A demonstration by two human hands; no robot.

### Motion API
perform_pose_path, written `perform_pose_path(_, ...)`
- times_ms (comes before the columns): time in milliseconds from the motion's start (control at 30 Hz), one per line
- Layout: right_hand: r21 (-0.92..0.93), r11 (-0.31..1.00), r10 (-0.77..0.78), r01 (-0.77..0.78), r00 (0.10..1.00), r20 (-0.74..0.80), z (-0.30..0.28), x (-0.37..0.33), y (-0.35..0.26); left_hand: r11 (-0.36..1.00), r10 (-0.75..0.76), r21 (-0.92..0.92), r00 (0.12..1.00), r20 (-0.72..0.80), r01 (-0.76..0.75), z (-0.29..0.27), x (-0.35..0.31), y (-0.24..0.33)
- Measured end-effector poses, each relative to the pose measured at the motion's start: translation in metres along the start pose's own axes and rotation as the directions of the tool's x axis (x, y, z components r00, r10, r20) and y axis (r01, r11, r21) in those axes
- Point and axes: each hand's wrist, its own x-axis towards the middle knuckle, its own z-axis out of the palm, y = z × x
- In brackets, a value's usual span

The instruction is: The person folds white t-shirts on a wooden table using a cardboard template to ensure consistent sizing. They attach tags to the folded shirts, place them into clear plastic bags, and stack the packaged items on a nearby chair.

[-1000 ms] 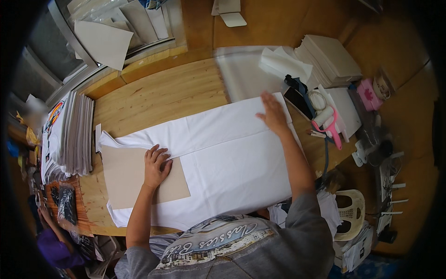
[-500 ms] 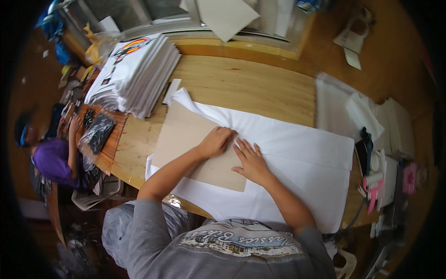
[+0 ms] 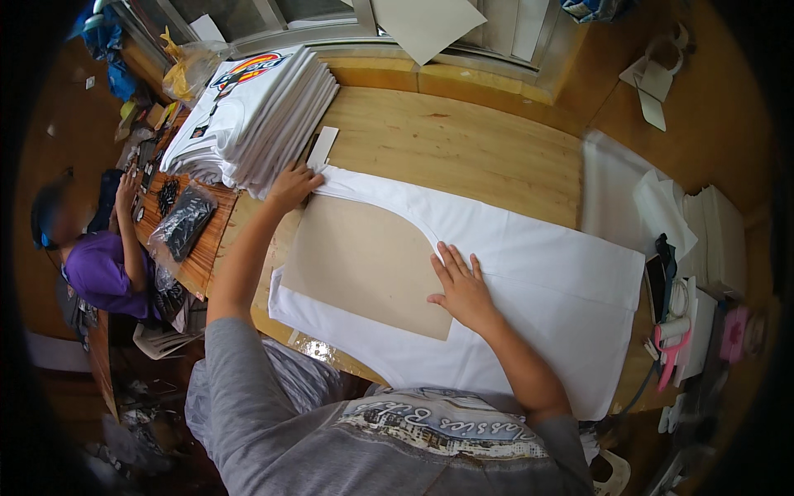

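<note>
A white T-shirt [image 3: 538, 289] lies spread on the wooden table, with a flat beige cardboard sheet [image 3: 364, 264] on its left part. The shirt's far edge is folded over the sheet's far side in a curved band. At the far left corner my left hand [image 3: 291, 187] grips the end of that band, fingers bent around the fabric. My right hand [image 3: 463, 289] lies flat, fingers spread, over the sheet's right edge and the shirt beside it.
A tall stack of folded white T-shirts [image 3: 273, 124] stands at the far left. Near it are a white card strip [image 3: 323, 146] and a bagged black item [image 3: 182, 227]. A co-worker in purple [image 3: 107, 273] sits left. At right are a pink-handled tool [image 3: 674, 339] and a cardboard pile [image 3: 715, 240].
My left hand has moved from the sheet's middle to the far left corner and taken the fabric there. The shirt's far edge now lies over the sheet. My right hand stays flat.
</note>
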Motion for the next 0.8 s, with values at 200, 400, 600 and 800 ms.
perform_pose_path(200,-0.077,0.996,0.027,-0.032,0.997,-0.067,-0.005,-0.024,0.006,1.000,-0.018,0.023,0.995,-0.099,0.020,-0.039,-0.029,0.076)
perform_pose_path(400,-0.083,0.738,0.582,-0.670,0.694,-0.424,-0.043,-0.196,0.061,0.633,0.386,-0.683,0.914,-0.130,-0.364,-0.107,-0.143,0.223)
perform_pose_path(600,0.186,0.091,0.845,-0.978,-0.024,-0.534,-0.024,-0.396,0.069,0.618,0.258,-0.695,0.930,-0.262,-0.367,-0.110,-0.161,0.275)
perform_pose_path(800,0.841,-0.058,0.970,-0.538,-0.229,-0.079,-0.022,-0.389,0.066,0.453,0.292,-0.744,0.871,-0.396,-0.490,-0.120,-0.146,0.286)
